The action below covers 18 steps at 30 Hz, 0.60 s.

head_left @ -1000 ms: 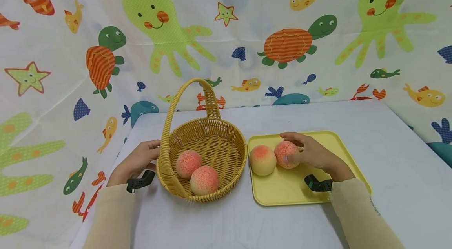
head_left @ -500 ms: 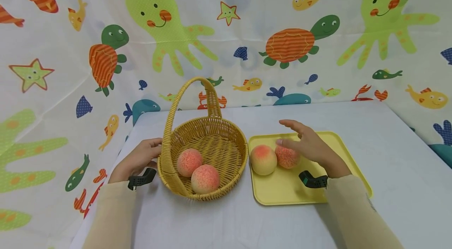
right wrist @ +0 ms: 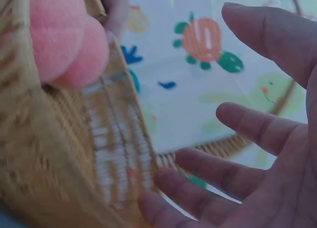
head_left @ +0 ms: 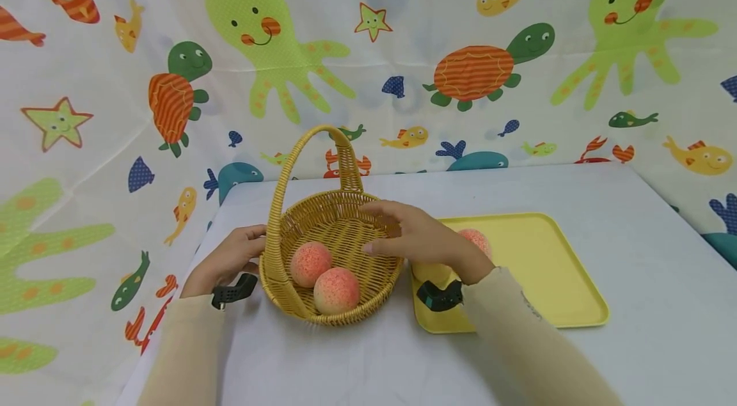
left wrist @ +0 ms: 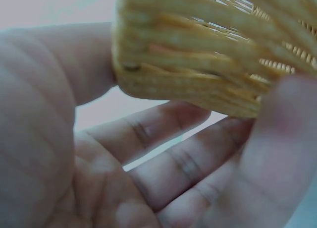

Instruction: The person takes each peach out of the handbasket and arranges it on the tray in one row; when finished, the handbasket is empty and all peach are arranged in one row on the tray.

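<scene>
The wicker basket [head_left: 377, 300] with a tall handle stands on the table. Two pink peaches, a rear one [head_left: 311, 263] and a front one [head_left: 336, 291], lie inside it. My left hand [head_left: 227, 259] grips the basket's left side, its fingers and thumb against the weave in the left wrist view. Over the basket's right rim hovers my right hand [head_left: 426, 236], fingers spread and holding nothing. On the yellow tray [head_left: 547, 284] one peach [head_left: 476, 241] shows partly behind that hand. A second tray peach [head_left: 432, 273] is mostly hidden under the hand.
The tray sits just right of the basket on the white tabletop [head_left: 645, 252]. A curtain [head_left: 374, 48] printed with sea animals hangs behind the table and down its left side.
My right hand let go of the speckled peach on the tray, lifted off and moved left to the basket's right rim. My left hand has stayed at the basket.
</scene>
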Available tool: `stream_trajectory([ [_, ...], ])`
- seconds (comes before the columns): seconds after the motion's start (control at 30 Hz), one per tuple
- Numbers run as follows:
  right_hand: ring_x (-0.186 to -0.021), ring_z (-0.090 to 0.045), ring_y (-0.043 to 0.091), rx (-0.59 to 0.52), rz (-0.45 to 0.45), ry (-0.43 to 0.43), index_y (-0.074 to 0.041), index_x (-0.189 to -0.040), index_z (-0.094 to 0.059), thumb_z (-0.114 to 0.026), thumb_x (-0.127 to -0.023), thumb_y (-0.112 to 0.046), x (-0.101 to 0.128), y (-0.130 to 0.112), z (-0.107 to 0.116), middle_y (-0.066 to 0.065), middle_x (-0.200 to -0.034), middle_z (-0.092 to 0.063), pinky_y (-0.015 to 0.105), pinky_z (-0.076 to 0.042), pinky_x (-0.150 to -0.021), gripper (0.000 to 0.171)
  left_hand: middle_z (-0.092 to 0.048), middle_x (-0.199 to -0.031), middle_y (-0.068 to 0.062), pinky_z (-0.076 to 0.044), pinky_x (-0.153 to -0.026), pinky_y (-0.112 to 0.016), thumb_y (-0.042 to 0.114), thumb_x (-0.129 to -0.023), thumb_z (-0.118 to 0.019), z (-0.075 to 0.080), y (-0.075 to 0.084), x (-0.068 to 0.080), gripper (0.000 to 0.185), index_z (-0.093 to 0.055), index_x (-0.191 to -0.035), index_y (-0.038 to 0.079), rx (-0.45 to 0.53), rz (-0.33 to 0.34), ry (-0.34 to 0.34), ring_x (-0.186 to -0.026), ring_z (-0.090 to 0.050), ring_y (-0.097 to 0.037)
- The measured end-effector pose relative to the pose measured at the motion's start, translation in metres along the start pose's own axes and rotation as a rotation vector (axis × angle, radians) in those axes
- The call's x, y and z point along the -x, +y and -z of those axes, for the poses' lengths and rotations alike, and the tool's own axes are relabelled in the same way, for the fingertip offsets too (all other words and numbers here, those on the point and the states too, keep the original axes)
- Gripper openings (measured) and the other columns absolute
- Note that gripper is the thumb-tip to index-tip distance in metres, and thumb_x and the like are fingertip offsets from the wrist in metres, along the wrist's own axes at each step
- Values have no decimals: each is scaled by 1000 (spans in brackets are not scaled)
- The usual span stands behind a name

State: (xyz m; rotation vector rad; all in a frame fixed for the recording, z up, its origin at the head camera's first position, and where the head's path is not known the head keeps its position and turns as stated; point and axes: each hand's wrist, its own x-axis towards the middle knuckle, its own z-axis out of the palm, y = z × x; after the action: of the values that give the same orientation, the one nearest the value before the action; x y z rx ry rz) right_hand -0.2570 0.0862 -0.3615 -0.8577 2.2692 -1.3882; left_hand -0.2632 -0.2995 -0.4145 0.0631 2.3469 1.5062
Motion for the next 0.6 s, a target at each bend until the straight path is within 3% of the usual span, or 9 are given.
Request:
stream_trajectory([
  [0.13,-141,-47,32,40,3,-112,-18,-153,-49,-77,-94,-35,-20,1,-24,1,-154,-51,55,-42,-114,67,-72,-116,-14,-63,-77,-41,24,-106,-58,0,0,1,46,-56,-142,-5,5,-4,-5,-95,-70,-19],
  [0.37,-130,-59,33,116,-60,-229,-19,-150,-55,-78,-91,-34,-35,-2,-46,13,-143,-59,45,-50,-105,64,-72,-115,-16,-63,-76,-41,22,-106,-57,-1,-1,0,44,-57,-139,-6,10,-19,-15,-94,-70,-18],
  [0.6,-117,-62,16,168,-91,-301,-23,-143,-61,-81,-88,-32,-39,-2,-53,1,-129,-65,31,-51,-98,60,-73,-110,-12,-63,-75,-41,21,-105,-57,0,-2,-1,44,-57,-138,-7,17,-12,-5,-91,-71,-18],
])
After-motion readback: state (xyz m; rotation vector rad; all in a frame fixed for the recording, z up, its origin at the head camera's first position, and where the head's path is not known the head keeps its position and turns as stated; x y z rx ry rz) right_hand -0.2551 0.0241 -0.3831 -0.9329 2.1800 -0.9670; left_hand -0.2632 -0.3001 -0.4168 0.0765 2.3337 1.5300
